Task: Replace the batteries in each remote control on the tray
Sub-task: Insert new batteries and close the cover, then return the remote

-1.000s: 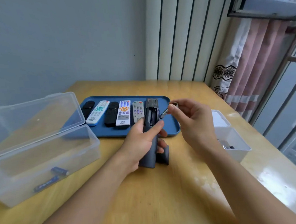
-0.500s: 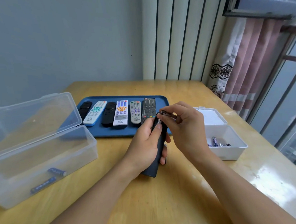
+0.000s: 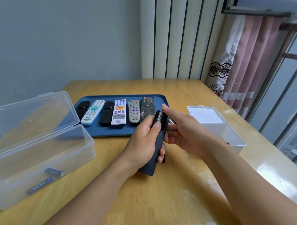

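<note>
Dark remote point(image 3: 155, 147) held above the worktop point(image 3: 166, 197), just off the tray's near right corner, back side up, battery bay open at its far end. One battery point(image 3: 159, 118) lies in the bay, label up.

Left hand point(image 3: 142, 147) wraps the remote's body from the left, thumb laid over the battery. Judgement: the thumb pins the cell while the grip steadies the bay.

Right hand point(image 3: 183, 129) curled against the remote's right edge, bracing it. A metallic glint shows at its fingers, probably a second cell; too blurred to confirm what is pinched.

Step, as judged: seating batteries in this remote; cover not yet fitted. A dark piece beneath the remote may be that cover; cannot tell.

Blue tray point(image 3: 111, 132) toward the far edge carries six remotes point(image 3: 118, 112) in a row, faces up, parallel, easy to take one by one.

Clear box point(image 3: 43, 152) at the left edge, lid open, two batteries point(image 3: 46, 179) at its near end. Small white box point(image 3: 219, 129) by the right edge, lid open, next to the right hand.
</note>
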A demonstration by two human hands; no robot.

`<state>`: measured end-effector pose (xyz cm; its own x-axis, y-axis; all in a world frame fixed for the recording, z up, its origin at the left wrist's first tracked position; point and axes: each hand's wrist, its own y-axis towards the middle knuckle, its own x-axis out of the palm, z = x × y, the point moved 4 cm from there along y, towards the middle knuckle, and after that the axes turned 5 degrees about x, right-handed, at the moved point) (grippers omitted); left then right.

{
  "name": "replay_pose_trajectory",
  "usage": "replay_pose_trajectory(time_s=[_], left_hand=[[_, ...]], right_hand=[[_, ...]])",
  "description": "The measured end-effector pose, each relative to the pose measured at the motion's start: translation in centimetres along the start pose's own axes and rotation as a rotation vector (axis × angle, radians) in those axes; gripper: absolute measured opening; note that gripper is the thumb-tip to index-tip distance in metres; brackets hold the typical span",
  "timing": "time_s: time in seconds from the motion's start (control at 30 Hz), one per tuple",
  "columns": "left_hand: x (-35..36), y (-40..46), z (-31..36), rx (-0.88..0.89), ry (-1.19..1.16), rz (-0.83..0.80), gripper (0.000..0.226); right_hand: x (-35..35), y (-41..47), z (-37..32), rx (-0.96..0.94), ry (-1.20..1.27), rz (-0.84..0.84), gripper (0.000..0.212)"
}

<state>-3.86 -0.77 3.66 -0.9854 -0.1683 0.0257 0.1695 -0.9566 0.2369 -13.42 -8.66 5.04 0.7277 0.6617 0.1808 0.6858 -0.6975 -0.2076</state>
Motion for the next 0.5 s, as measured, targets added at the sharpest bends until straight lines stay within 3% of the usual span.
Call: replay_pose_trajectory(time_s=[0.23, 0.37, 0.5], left_hand=[[0.2, -0.2, 0.0, -0.003, -0.018, -0.041, 0.020], [0.2, -0.2, 0.1, 0.010, -0.019, -0.019, 0.023], [-0.1, 0.1, -0.1, -0.009, -0.025, 0.036, 0.024]], right_hand=[[0.0, -0.2, 0.7, 0.046, 0.177, -0.035, 0.024], [0.3, 0.1, 0.9, -0.106, 0.083, 0.009, 0.012], [0.5, 0.1, 0.5, -0.273, -0.183, 0.157, 0.020]])
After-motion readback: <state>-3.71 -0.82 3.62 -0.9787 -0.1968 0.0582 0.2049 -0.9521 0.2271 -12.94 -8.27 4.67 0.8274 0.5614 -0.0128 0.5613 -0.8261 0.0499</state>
